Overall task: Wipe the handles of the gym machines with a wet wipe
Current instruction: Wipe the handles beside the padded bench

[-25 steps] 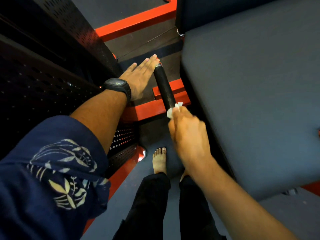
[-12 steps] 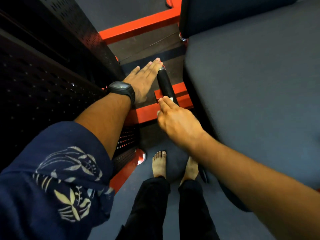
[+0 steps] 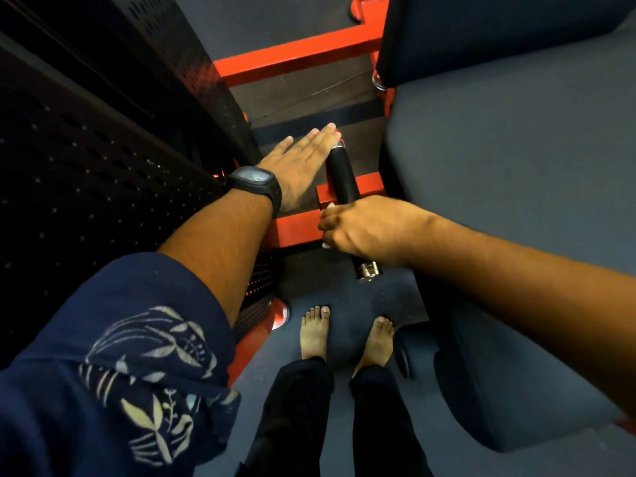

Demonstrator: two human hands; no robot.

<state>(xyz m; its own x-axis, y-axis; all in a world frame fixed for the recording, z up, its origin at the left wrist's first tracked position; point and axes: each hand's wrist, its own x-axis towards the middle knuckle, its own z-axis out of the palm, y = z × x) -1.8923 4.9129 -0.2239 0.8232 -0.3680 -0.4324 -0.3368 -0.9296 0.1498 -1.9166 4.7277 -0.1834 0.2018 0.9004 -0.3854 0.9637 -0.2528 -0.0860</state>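
Note:
A black cylindrical machine handle (image 3: 342, 177) with silver end caps runs lengthwise between a dark perforated machine housing and a grey seat pad. My right hand (image 3: 364, 228) wraps around the handle's near part, with a white wet wipe (image 3: 329, 206) pinched against it; only small bits of the wipe show at my fingers. My left hand (image 3: 299, 166), a black watch on its wrist, lies flat with straight fingers beside the handle's far end, fingertips at the cap.
A large grey seat pad (image 3: 516, 184) fills the right side. A black perforated housing (image 3: 103, 149) stands at the left. Red frame bars (image 3: 292, 56) cross under the handle. My bare feet (image 3: 315, 332) stand on dark floor below.
My right hand has turned over the handle and now grips it from the right with the wipe, the handle's near silver end showing below it. My left hand stays flat.

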